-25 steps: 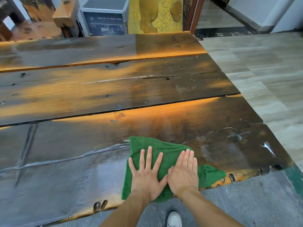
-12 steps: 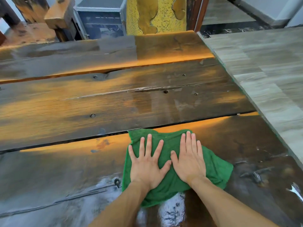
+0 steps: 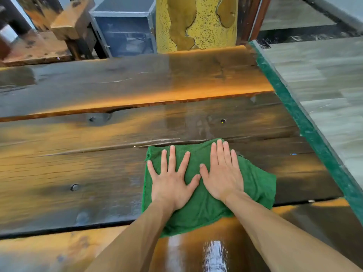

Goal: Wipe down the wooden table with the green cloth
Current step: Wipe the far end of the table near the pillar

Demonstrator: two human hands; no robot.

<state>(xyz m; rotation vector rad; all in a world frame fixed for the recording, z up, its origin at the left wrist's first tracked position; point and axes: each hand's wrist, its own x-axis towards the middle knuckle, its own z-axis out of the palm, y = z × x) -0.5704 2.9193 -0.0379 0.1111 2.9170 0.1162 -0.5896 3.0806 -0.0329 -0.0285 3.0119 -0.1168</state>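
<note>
Since the last frame I've pushed the green cloth [image 3: 198,209] further up the wooden table [image 3: 82,171], onto the middle plank. Left hand [image 3: 170,183] and right hand [image 3: 223,173] press it flat, fingers straight, gripping nothing.

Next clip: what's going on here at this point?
A person is wiping a wooden table with a green cloth. The left hand and right hand lie flat side by side on the cloth, fingers straight, pressing it onto the middle plank. The near plank below the cloth shines wet. The cloth sits towards the table's right edge.
</note>
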